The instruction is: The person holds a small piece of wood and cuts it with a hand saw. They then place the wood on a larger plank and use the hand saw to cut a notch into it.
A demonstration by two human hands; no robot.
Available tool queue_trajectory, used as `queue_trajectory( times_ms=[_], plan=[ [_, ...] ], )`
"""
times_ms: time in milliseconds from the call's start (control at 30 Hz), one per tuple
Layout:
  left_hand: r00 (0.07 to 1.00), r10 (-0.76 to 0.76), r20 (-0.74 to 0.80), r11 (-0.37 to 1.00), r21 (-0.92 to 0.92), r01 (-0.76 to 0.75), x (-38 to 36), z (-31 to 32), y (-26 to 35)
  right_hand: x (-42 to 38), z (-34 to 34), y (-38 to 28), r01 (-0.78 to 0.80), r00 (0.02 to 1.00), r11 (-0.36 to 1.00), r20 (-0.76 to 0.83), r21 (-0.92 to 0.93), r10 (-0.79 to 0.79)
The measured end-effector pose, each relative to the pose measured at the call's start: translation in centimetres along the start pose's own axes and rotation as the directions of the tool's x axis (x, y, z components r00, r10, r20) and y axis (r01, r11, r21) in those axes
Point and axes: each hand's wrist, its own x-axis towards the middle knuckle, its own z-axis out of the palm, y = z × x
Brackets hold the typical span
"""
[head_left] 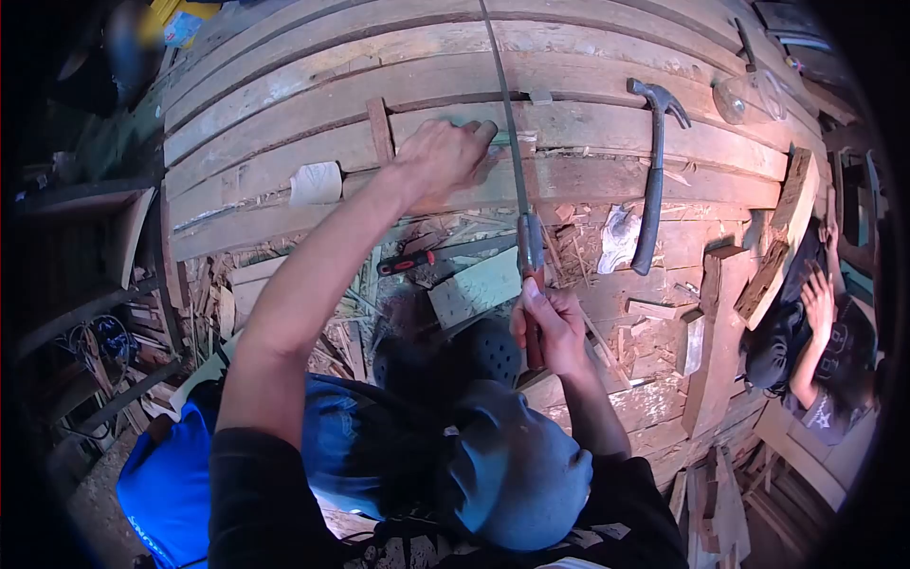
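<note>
My right hand [555,327] is wrapped round the reddish-brown handle of a long, narrow saw [513,133]. The saw is seen edge-on, and its blade stretches away over the slatted bench [616,128]. On the bench top, left of the blade, my left hand [444,156] rests with its fingers bent and closed. A small greenish strip [515,138] lies between those fingers and the blade. Whatever is under the fingers is hidden. Near my left wrist a short wooden stick [379,131] lies across the slats.
A claw hammer [654,180] and a clear container [749,98] lie on the right of the bench. Below the near edge are wood scraps and a red-black handled tool [406,263]. Thick timbers [716,332] stand at the right, beside another person [825,332].
</note>
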Motion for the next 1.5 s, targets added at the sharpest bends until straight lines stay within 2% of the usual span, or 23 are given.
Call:
queue_trajectory(
  times_ms=[133, 233, 267, 300, 367, 400, 433, 533, 700, 733, 767, 833, 867, 967, 1000, 1033, 1167, 1200, 1267, 1300, 1367, 1433, 1500],
  plan=[
    [1.0, -0.015, 0.014, 0.999, -0.045, 0.016, 0.2, 0.3, -0.4, 0.1, -0.4, -0.6, -0.032, 0.999, 0.999, 0.002, -0.014, 0.032],
    [1.0, -0.015, -0.024, 1.0, 0.012, 0.015, 0.1, 0.5, -0.6, -0.1, -0.3, -0.8, -0.002, 1.0, 0.998, -0.029, -0.055, 0.0],
    [1.0, -0.008, 0.026, 1.0, 0.026, 0.007, -0.1, 0.3, -0.2, -0.4, -0.6, 0.3, -0.002, 0.999, 0.999, -0.041, 0.05, 0.004],
    [0.997, 0.003, 0.08, 0.999, 0.038, -0.006, -0.2, 0.2, 0.3, -0.9, -0.8, 1.0, -0.003, 0.999, 0.999, -0.045, 0.046, 0.005],
    [0.998, 0.05, 0.023, 0.999, 0.013, -0.05, -0.2, 0.5, 0.0, -1.1, -0.6, 1.7, 0.034, 0.998, 0.994, -0.049, 0.101, -0.029],
    [0.996, 0.09, -0.026, 0.996, -0.019, -0.091, -0.5, 0.9, -0.2, -1.2, -0.4, 0.7, 0.001, 0.999, 0.999, -0.046, 0.051, 0.001],
    [0.995, 0.094, -0.028, 0.995, -0.008, -0.095, -0.6, 1.3, -0.5, -1.1, -0.2, 0.8, 0.001, 0.999, 0.996, -0.054, 0.085, 0.004],
    [0.995, 0.088, -0.055, 0.995, -0.034, -0.09, -0.6, 1.8, -0.4, -1.3, -0.1, 0.9, 0.005, 0.999, 1.0, -0.032, 0.029, -0.004],
    [0.995, 0.063, -0.072, 0.996, -0.053, -0.067, -0.1, 1.9, -1.4, -4.3, 1.0, 1.0, -0.072, 0.988, 0.997, -0.135, 0.007, 0.072],
    [0.994, 0.064, -0.088, 0.996, -0.061, -0.07, 0.0, 2.1, -1.4, -4.9, 0.2, 2.8, 0.015, 0.993, 1.0, -0.118, 0.017, -0.013],
    [0.994, 0.063, -0.093, 0.994, -0.087, -0.072, -0.1, 2.6, -1.2, -5.4, 0.1, 2.2, -0.002, 0.992, 1.0, -0.13, 0.0, 0.002],
    [0.996, 0.056, -0.072, 0.998, -0.018, -0.058, -0.1, 2.9, -1.3, -5.1, 0.8, 0.8, -0.106, 0.988, 0.994, -0.113, 0.004, 0.105],
    [0.996, 0.054, -0.068, 0.999, 0.009, -0.054, -0.1, 2.8, -1.3, -4.8, 0.7, 0.7, -0.069, 0.991, 0.996, -0.116, -0.053, 0.063],
    [0.989, 0.076, -0.129, 0.994, -0.069, -0.085, -0.6, 3.3, -0.9, -3.4, 0.8, -0.4, -0.058, 0.993, 0.998, -0.106, -0.013, 0.056],
    [0.986, 0.101, -0.134, 0.995, 0.018, -0.099, -0.4, 3.3, -1.2, -3.2, 0.8, -0.3, -0.056, 0.992, 0.998, -0.114, -0.01, 0.055],
    [0.984, 0.112, -0.136, 0.994, 0.028, -0.109, -0.2, 3.2, -1.5, -2.5, 0.9, 0.0, -0.033, 0.995, 0.999, -0.097, 0.003, 0.034],
    [0.998, 0.059, -0.035, 0.997, 0.05, -0.057, 0.0, 2.5, -0.7, -2.7, 0.9, 1.0, -0.029, 0.993, 0.999, -0.112, 0.042, 0.034],
    [0.998, 0.067, -0.006, 0.997, 0.027, -0.067, 0.3, 2.5, -0.9, -3.4, 0.9, 1.0, -0.041, 0.988, 0.996, -0.154, -0.078, 0.029],
    [0.997, 0.034, 0.071, 0.999, -0.021, -0.033, -0.4, 1.3, -0.3, -4.4, 0.7, 1.4, -0.05, 0.989, 0.998, -0.143, -0.048, 0.043],
    [0.997, 0.013, 0.07, 1.0, -0.01, -0.012, -0.7, 1.8, -0.2, -4.8, 0.6, 1.7, -0.061, 0.988, 0.998, -0.139, -0.014, 0.059],
    [0.992, 0.081, -0.095, 0.996, -0.022, -0.083, -1.0, 2.6, -0.4, -4.9, 0.6, 1.6, -0.067, 0.986, 0.997, -0.153, 0.023, 0.07],
    [0.997, 0.031, -0.073, 0.999, -0.006, -0.031, -1.4, 3.1, 0.1, -3.7, 0.5, 0.8, -0.002, 0.996, 1.0, -0.094, 0.017, 0.004],
    [0.999, 0.042, -0.026, 0.999, -0.003, -0.042, -1.1, 2.8, 0.3, -1.5, 0.8, 0.8, -0.022, 0.995, 0.999, -0.096, 0.029, 0.024]
  ],
)
